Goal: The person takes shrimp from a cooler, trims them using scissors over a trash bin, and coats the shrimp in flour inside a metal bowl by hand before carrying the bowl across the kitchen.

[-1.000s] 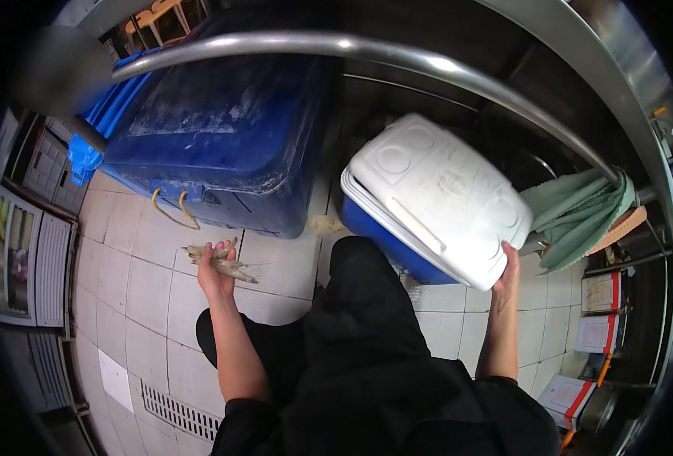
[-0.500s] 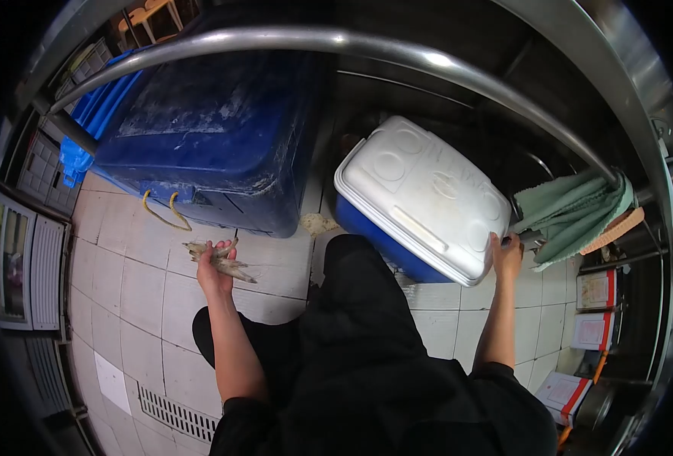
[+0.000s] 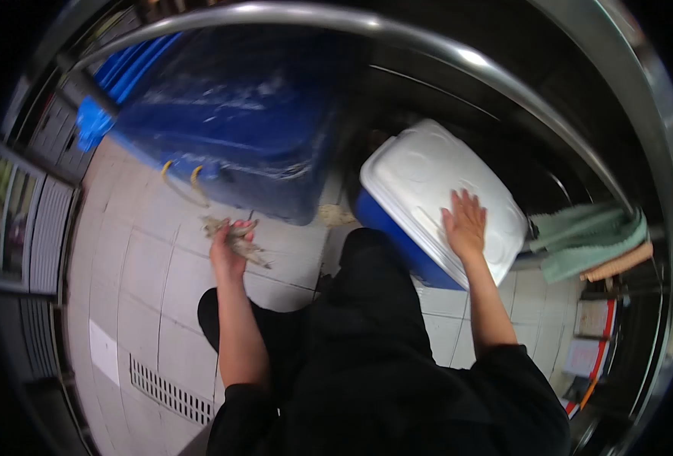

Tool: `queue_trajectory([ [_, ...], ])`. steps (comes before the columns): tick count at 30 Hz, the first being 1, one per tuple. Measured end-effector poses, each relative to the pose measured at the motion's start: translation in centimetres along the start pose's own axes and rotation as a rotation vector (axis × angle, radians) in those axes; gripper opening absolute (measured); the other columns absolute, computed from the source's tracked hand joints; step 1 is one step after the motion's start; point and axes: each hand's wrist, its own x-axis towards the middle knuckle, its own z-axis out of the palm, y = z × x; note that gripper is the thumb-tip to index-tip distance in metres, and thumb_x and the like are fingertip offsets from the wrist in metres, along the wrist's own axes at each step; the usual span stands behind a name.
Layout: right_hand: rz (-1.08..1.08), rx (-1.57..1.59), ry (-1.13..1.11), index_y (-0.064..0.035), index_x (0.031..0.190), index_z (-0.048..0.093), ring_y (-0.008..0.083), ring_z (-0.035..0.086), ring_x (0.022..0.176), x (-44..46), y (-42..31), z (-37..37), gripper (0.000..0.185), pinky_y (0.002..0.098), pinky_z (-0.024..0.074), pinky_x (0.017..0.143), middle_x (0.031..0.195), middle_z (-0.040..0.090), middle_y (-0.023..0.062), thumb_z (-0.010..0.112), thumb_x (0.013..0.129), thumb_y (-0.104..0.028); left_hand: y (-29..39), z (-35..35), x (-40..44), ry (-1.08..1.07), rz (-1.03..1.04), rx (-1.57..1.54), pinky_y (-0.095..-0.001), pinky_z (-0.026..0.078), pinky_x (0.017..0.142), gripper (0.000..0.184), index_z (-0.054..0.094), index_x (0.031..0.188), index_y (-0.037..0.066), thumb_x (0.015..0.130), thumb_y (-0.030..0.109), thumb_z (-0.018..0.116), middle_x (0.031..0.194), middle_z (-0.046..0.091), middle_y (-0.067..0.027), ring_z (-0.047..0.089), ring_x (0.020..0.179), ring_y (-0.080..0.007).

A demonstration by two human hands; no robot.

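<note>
My left hand is closed around several raw shrimp, whose heads and tails stick out on both sides of the fingers. It hovers over the floor tiles, just in front of a large blue cooler box with a yellow rope handle. On the white lid of a smaller blue cooler, my right hand lies flat with its fingers spread. That lid sits on the cooler and hides what is inside.
A curved metal rail arches above both coolers. Green cloths hang at its right end. Red-and-white boxes stand low at the right. A drain grate is set in the floor at lower left.
My right hand has moved from the lid's right-hand corner inward, onto its top, and its fingers have spread. The left hand keeps the shrimp. The view has shifted slightly.
</note>
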Motion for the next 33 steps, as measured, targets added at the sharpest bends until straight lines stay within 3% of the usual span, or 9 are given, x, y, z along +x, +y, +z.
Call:
queue_trajectory([
  [7, -0.079, -0.068, 0.098, -0.0125, 0.144, 0.042, 0.0344, 0.03, 0.141, -0.1, -0.7, 1.2, 0.052, 0.0501, 0.0204, 0.115, 0.15, 0.037, 0.0129, 0.047, 0.098, -0.035, 1.8, 3.2, -2.8, 0.105, 0.055, 0.032, -0.0437, 0.058, 0.077, 0.03, 0.044, 0.123, 0.005, 0.095, 0.014, 0.048, 0.105, 0.058, -0.0148, 0.063, 0.1, -0.0329],
  [15, -0.139, -0.255, -0.044, -0.0133, 0.145, 0.039, 0.035, 0.032, 0.14, 3.1, -1.0, 0.0, 0.053, 0.0534, 0.0259, 0.112, 0.151, 0.036, 0.0145, 0.04, 0.1, -0.039, 8.1, 9.4, -12.3, 0.109, 0.107, -0.47, -0.0608, 0.042, 0.102, 0.031, 0.044, 0.123, 0.004, 0.095, 0.013, 0.052, 0.121, 0.056, -0.02, 0.054, 0.119, -0.0392],
  [17, -0.029, -0.41, -0.611, -0.0091, 0.149, 0.029, 0.0349, 0.037, 0.137, 5.1, -2.1, -3.4, 0.065, 0.0576, 0.0326, 0.107, 0.151, 0.035, 0.0153, 0.047, 0.097, -0.042, 10.6, 11.8, -14.9, 0.132, 0.122, -0.512, -0.0608, 0.04, 0.105, 0.032, 0.045, 0.123, 0.004, 0.093, 0.012, 0.052, 0.123, 0.055, -0.0204, 0.053, 0.121, -0.0395],
  [19, -0.274, -0.617, -1.001, -0.0063, 0.145, 0.039, 0.0324, 0.044, 0.132, 8.7, -5.6, -6.3, 0.064, 0.0522, 0.0379, 0.104, 0.144, 0.045, 0.0175, 0.05, 0.095, -0.045, 13.3, 13.8, -16.6, 0.082, 0.126, -0.463, -0.055, 0.043, 0.104, 0.032, 0.045, 0.123, 0.004, 0.092, 0.009, 0.052, 0.121, 0.057, -0.0189, 0.054, 0.119, -0.0385],
  [22, -0.322, 0.408, -1.118, -0.0027, 0.125, 0.059, 0.0231, 0.06, 0.113, 7.6, -18.2, -12.2, 0.048, 0.0325, 0.0467, 0.095, 0.12, 0.065, 0.0142, 0.058, 0.094, -0.04, 17.6, 17.2, -19.0, 0.213, 0.165, -0.474, -0.0467, 0.052, 0.089, 0.034, 0.044, 0.123, 0.002, 0.09, 0.005, 0.05, 0.109, 0.06, -0.0185, 0.06, 0.109, -0.0345],
  [23, -0.416, 0.632, -1.095, -0.004, 0.127, 0.058, 0.0192, 0.06, 0.11, 5.9, -22.0, -13.0, 0.044, 0.0303, 0.046, 0.095, 0.118, 0.065, 0.0109, 0.059, 0.095, -0.035, 19.1, 18.6, -19.6, 0.209, 0.189, -0.474, -0.0467, 0.052, 0.089, 0.034, 0.044, 0.123, 0.002, 0.09, 0.005, 0.05, 0.109, 0.06, -0.0185, 0.06, 0.109, -0.0345],
  [25, -0.552, 0.83, -1.093, -0.0016, 0.129, 0.054, 0.0234, 0.062, 0.109, 1.5, -32.0, -26.0, 0.051, 0.0331, 0.0466, 0.094, 0.12, 0.065, 0.0137, 0.061, 0.093, -0.037, 21.5, 21.3, -21.2, 0.434, 0.242, -0.431, -0.0413, 0.053, 0.079, 0.034, 0.043, 0.122, -0.001, 0.089, 0.004, 0.05, 0.101, 0.06, -0.0162, 0.063, 0.097, -0.0303],
  [29, -0.922, 0.708, -0.816, -0.0019, 0.13, 0.052, 0.0315, 0.062, 0.107, -3.9, -41.7, -38.6, 0.065, 0.0383, 0.0484, 0.091, 0.115, 0.064, 0.0197, 0.07, 0.082, -0.042, 26.2, 25.9, -25.1, 0.525, 0.329, -0.385, -0.0401, 0.052, 0.081, 0.037, 0.043, 0.125, 0.003, 0.089, 0.008, 0.051, 0.096, 0.059, -0.0106, 0.061, 0.092, -0.0261],
  [33, -0.817, 0.603, -0.984, -0.0086, 0.12, 0.056, 0.0304, 0.064, 0.093, -4.8, -45.5, -44.9, 0.056, 0.0412, 0.0499, 0.079, 0.099, 0.065, 0.0144, 0.071, 0.08, -0.044, 31.0, 28.0, -29.5, 0.556, 0.36, -0.395, -0.0443, 0.053, 0.08, 0.034, 0.05, 0.12, 0.002, 0.087, 0.006, 0.054, 0.093, 0.06, -0.0113, 0.062, 0.089, -0.027],
])
